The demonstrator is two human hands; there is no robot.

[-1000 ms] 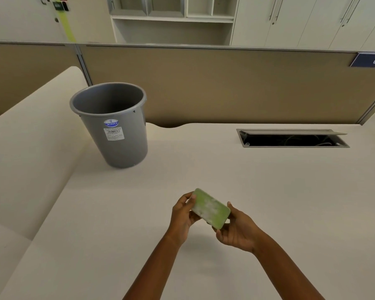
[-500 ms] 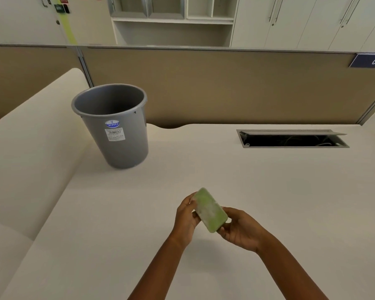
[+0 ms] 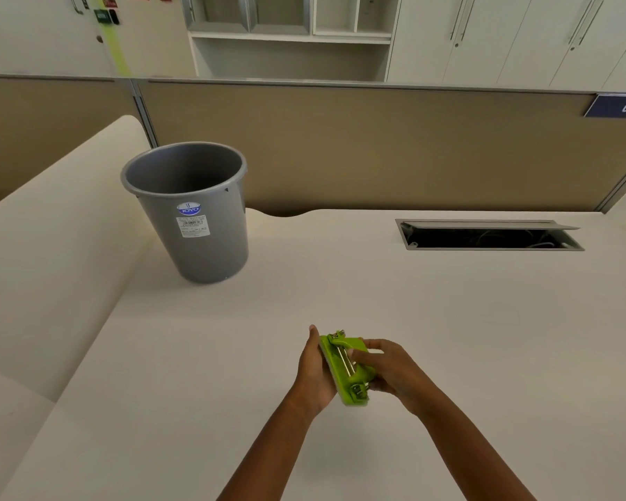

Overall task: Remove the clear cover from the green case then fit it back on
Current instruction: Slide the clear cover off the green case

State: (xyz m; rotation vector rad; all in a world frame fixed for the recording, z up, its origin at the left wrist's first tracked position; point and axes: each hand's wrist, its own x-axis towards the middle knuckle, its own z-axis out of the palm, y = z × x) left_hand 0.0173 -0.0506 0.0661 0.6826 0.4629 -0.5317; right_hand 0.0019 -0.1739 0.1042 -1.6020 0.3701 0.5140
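Note:
I hold the green case [image 3: 346, 370] in both hands just above the cream desk [image 3: 449, 320], near its front middle. It is turned on edge, so its side with metal rods and clips faces up and right. The clear cover shows only as a pale strip [image 3: 330, 363] along the case's left edge, against my left palm. My left hand [image 3: 315, 370] cups the case from the left, fingers straight. My right hand [image 3: 387, 370] grips it from the right, with fingertips curled over the metal parts.
A grey waste bin [image 3: 192, 215] stands on the desk at the back left. An open cable slot [image 3: 485, 236] is set into the desk at the back right. A brown partition [image 3: 340, 146] runs behind the desk, and a cream ledge rises on the left.
The case has been rotated in my hands: its frosted flat face pointed up before, and now its edge with the metal parts shows. My hands have moved closer together around it.

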